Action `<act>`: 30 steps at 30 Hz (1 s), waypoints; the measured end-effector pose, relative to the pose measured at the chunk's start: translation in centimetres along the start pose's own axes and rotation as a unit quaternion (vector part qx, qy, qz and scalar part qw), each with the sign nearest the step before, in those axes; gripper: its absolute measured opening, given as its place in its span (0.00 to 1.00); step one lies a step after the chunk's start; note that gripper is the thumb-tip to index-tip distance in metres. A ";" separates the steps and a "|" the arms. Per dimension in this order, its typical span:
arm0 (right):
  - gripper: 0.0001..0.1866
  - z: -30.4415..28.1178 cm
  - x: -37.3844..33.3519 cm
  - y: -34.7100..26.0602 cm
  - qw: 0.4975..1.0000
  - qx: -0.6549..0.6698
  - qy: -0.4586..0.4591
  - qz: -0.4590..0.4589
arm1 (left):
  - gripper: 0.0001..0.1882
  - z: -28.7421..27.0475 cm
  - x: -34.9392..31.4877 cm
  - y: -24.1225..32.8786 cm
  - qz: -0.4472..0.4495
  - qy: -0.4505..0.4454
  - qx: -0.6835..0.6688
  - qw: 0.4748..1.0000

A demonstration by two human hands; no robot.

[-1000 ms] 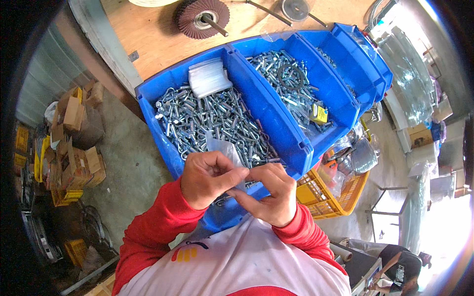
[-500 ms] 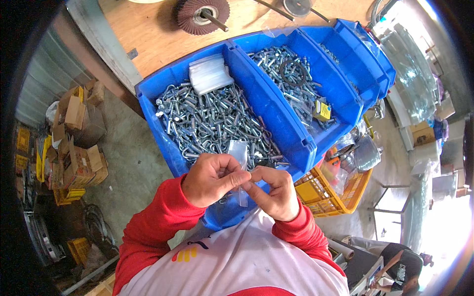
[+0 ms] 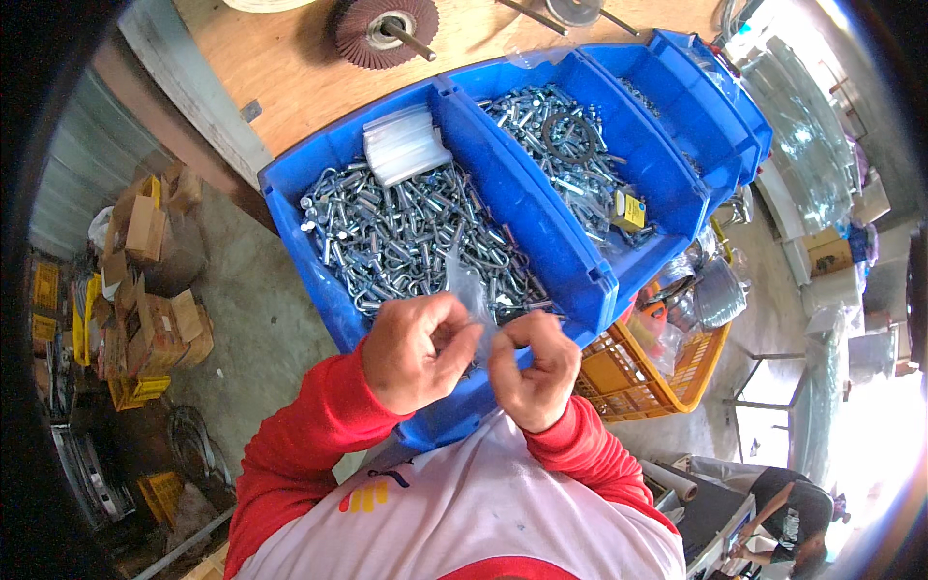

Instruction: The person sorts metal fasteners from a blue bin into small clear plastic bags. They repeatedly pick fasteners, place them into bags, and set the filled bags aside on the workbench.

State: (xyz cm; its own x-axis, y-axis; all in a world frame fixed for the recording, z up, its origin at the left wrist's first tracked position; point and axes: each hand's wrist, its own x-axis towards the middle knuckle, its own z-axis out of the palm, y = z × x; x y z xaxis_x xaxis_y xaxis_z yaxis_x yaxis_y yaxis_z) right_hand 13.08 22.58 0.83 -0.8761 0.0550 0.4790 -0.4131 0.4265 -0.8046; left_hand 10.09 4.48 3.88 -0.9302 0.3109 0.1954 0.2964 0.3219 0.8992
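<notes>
A small clear plastic bag hangs between my hands above the front of a blue bin. My left hand is closed in a pinch on the bag's near left part. From the other side my right hand, its fingers curled, pinches the bag's edge; its fingertips are partly hidden. Beneath lies a heap of shiny metal bolts, some with hooked ends. On the heap's far side rests a stack of clear plastic bags.
More blue bins stand to the right; the nearest holds bolts, a black ring and a small yellow box. A flap disc lies on the wooden table. A yellow crate sits right; cardboard boxes left. Another person is at lower right.
My hands have drawn apart, with the bag now showing between them. The fingers of my right hand have curled in more. The whole view has shifted slightly.
</notes>
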 end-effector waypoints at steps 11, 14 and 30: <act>0.07 -2.1 2.4 -0.3 0.976 -0.006 -0.207 0.061 | 0.08 0.2 -0.1 -0.4 -0.007 -0.059 0.099 0.993; 0.06 -1.6 2.3 0.0 0.979 -0.092 -0.172 0.063 | 0.08 -0.3 -0.1 -0.4 0.143 -0.035 0.259 0.955; 0.07 3.0 4.7 4.7 0.937 0.017 -0.350 -0.006 | 0.23 -5.8 7.7 -7.4 0.128 0.034 0.281 0.950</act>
State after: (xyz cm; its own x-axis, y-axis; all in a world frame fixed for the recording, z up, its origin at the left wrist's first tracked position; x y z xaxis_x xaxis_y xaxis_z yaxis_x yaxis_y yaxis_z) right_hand 6.23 22.14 -1.74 -0.8146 -0.5603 0.1499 -0.4214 0.3942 -0.8167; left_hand -0.48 -0.69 1.04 -0.8185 0.3901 0.4217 0.5654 0.6769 0.4713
